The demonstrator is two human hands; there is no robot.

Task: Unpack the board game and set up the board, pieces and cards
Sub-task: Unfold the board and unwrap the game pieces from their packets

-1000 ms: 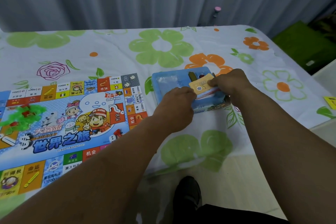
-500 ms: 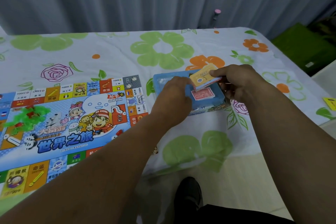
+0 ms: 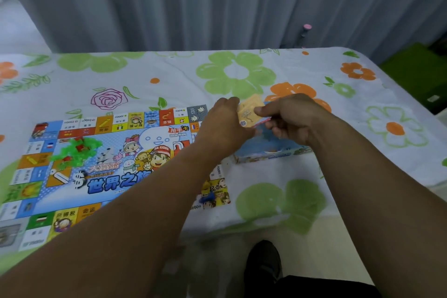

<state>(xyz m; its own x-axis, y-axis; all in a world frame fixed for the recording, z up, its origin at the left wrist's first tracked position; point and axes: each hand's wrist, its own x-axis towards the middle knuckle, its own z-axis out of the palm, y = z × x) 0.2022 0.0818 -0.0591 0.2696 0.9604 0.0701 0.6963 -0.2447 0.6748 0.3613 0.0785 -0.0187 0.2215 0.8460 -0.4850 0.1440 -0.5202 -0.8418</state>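
One board (image 3: 108, 164) lies flat and unfolded on the left half of the flowered cloth (image 3: 150, 75), its printed squares framing a blue middle with cartoon figures. A loose heap of green and red pieces (image 3: 77, 150) sits on the board's left part, toward its far side. At the board's near right corner, on a yellow square, a small blue piece (image 3: 208, 197) stands, blurred.

The left forearm crosses the board's right edge, and the left hand (image 3: 225, 126) is raised above that edge, back to the camera, fingers bent toward the left edge of the cards (image 3: 249, 113). Whether those fingers grip the stack or only touch it, I cannot tell, since the hand's back hides them.

The cards form a thin yellow stack held in the air between both hands, tilted, with a reddish edge showing beneath. The right hand (image 3: 292, 118) pinches the stack's right end, thumb on top and curled fingers below.

Under the hands the blue box (image 3: 271, 147) rests on the cloth, just right of the board; the hands cover most of its inside.

A grey curtain (image 3: 217, 2) hangs behind the table. Below the table edge a dark shoe (image 3: 263, 264) stands on the pale floor.
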